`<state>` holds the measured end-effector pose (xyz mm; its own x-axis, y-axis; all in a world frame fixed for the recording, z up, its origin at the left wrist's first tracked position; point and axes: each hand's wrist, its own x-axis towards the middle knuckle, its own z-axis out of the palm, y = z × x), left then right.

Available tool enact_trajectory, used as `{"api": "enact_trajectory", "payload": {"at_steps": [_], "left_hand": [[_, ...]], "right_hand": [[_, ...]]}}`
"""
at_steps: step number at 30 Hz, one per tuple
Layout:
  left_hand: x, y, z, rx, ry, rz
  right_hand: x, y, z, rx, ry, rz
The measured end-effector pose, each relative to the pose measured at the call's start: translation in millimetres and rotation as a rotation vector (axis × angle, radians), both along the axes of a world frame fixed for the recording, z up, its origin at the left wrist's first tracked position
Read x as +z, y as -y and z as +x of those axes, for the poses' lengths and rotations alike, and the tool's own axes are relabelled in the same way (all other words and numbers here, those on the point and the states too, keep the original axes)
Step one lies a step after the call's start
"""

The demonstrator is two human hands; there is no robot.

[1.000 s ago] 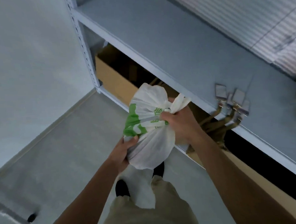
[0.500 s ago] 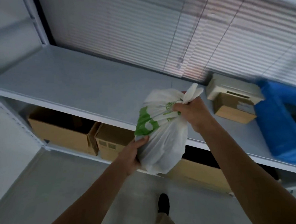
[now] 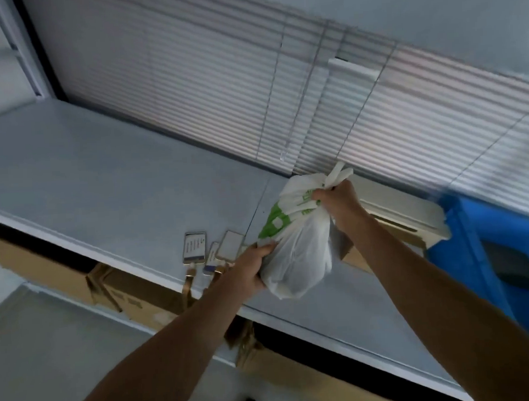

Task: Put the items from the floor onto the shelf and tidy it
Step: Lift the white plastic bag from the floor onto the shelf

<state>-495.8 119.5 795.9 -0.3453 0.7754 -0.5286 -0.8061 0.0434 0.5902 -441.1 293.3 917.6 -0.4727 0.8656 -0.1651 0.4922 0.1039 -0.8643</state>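
The person holds a tied white bag (image 3: 296, 250) with green print over the grey shelf (image 3: 109, 190), both hands on it. The right hand (image 3: 338, 198) is clenched around the knotted neck at the top, the loose handles sticking up past the knuckles. The left hand (image 3: 250, 270) grips the bag's lower left side, fingers curled under it. The bag's bottom looks to be at the shelf surface near the front edge — whether it rests there or hangs just above cannot be told.

Just left of the bag, badges (image 3: 212, 249) lie flat on the shelf, their tan straps (image 3: 189, 281) hanging over the front edge. Behind the bag sits a white box (image 3: 405, 213) and to the right a blue crate (image 3: 489, 250). Cardboard boxes (image 3: 46, 267) stand below the shelf, and closed blinds (image 3: 252, 103) hang behind it.
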Motion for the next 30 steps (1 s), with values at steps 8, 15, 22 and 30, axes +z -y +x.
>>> {"api": "enact_trajectory", "payload": {"at_steps": [8,15,22,30], "left_hand": [[-9,-75,-26,-0.041,-0.167,-0.164],[-23,-129,-54,-0.037,-0.559,-0.324],[-54,-128,-49,-0.137,-1.006,-0.623],[-48,-139,-50,-0.194,-1.123,-0.567]], "right_hand": [[-27,-79,-39,0.009,0.051,0.033],[-54,-123,-60,0.073,0.284,0.234],[-123,-113,-19,0.411,0.538,0.414],[-169,-109,-11,0.539,0.595,0.403]]}}
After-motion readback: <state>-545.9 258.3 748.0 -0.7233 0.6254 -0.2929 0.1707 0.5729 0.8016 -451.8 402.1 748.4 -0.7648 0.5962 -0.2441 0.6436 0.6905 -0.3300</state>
